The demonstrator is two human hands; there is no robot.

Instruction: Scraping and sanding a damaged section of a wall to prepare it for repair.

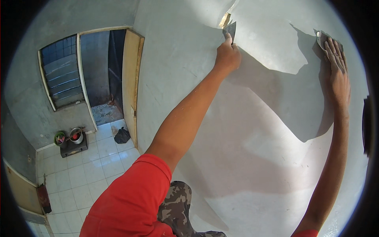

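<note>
High on the pale grey wall, my left hand [229, 54] is closed around a dark grey flat piece with a pointed corner [229, 30]. Its thumb lies along the piece, which may be a scraper blade or folded sandpaper; I cannot tell which. Just beyond its tip is a broken, yellowish gap [224, 19] in the wall. Farther right, my right hand [337, 73] presses with straight fingers over a dark sheet [324, 38] that looks like sandpaper, flat to the wall. One edge of that sheet curls out beside the fingers.
Sharp arm shadows and bright light patches cross the wall [252, 130]. To the left are an open wooden door [132, 79], a louvered window [61, 75] and a white tiled floor [92, 172]. Two pots [76, 136] on a dark stove and a black bag [122, 136] sit there.
</note>
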